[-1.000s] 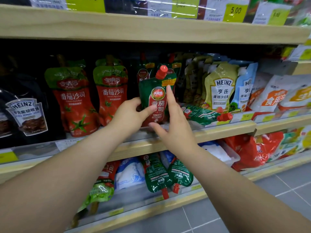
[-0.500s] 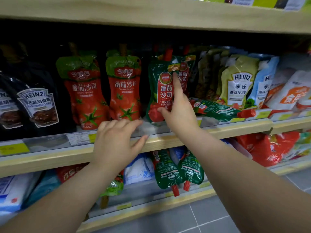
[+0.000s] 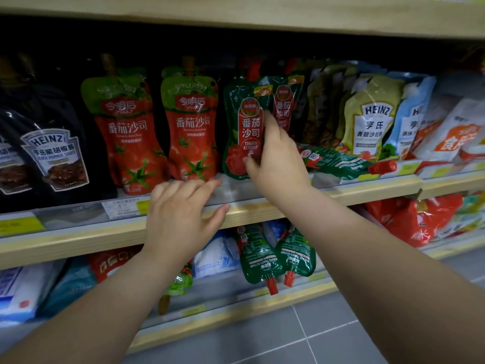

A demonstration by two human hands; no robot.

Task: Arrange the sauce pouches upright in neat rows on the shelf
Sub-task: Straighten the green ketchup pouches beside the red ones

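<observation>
Right hand (image 3: 278, 164) is on the dark green ketchup pouch (image 3: 242, 132) on the middle shelf (image 3: 362, 191): index finger up along the pouch's right edge, thumb pressed low on its front, so it pinches that edge. The pouch stands upright, base on the shelf board, red spout on top, red label panel down the front reading "TOMATO KETCHUP" under Chinese text, tomato picture at the bottom, glossy and slightly creased. A 2nd green pouch (image 3: 284, 106) of the same design stands just behind it to the right, partly hidden by the hand. A 3rd green pouch (image 3: 338, 161) lies flat on the shelf to the right of the hand, back label up, red cap (image 3: 383, 166) pointing right. Left of the held pouch, 2 red-and-green tomato pouches (image 3: 123, 132) (image 3: 193, 127) stand upright side by side in a row, each with a brown spout. Further left are black pepper sauce pouches (image 3: 55, 156), upright. Right of the green ones, a pale green salad dressing pouch (image 3: 372, 116) and a blue one (image 3: 414, 119) lean slightly. Left hand (image 3: 181, 219) hovers in front of the shelf edge, fingers spread and loosely curved, holding nothing. On the lower shelf (image 3: 236, 319), 2 more green pouches (image 3: 256, 256) (image 3: 296, 254) lie with caps pointing outward and down, among white and blue bags (image 3: 215, 253).
</observation>
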